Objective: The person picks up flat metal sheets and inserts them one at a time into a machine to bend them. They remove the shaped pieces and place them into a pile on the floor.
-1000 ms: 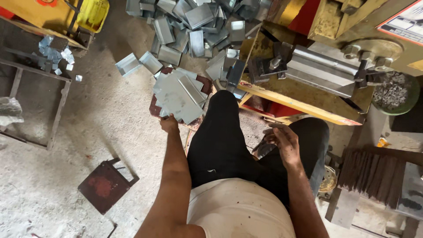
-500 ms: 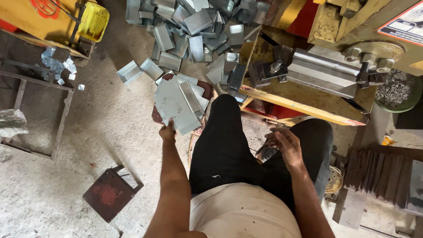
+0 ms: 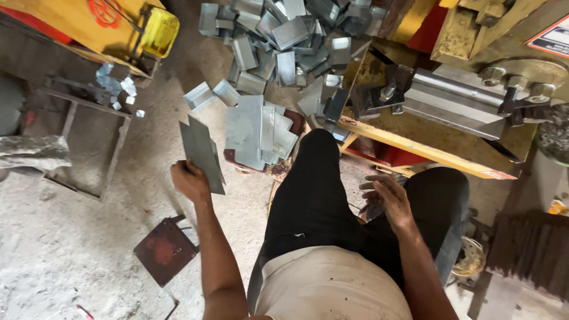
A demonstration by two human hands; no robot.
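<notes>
My left hand (image 3: 191, 181) grips a flat grey metal sheet (image 3: 201, 153), held up on edge above the dusty floor at the left of my knee. Just beyond it a low stack of flat metal sheets (image 3: 256, 131) lies on the floor by my left leg. My right hand (image 3: 385, 198) hovers with fingers spread between my two knees, holding nothing. I sit in black trousers, facing a yellow press machine (image 3: 438, 112) with a grey steel clamp bar on its bed.
A heap of bent metal pieces (image 3: 284, 41) lies at the top centre. A rusty red square plate (image 3: 166, 250) lies on the floor at lower left. A metal frame (image 3: 89, 142) stands at left, and a yellow container (image 3: 159, 31) at upper left.
My left hand has lifted one sheet off the stack and drawn it left and towards me. My right hand has opened and moved slightly between my knees.
</notes>
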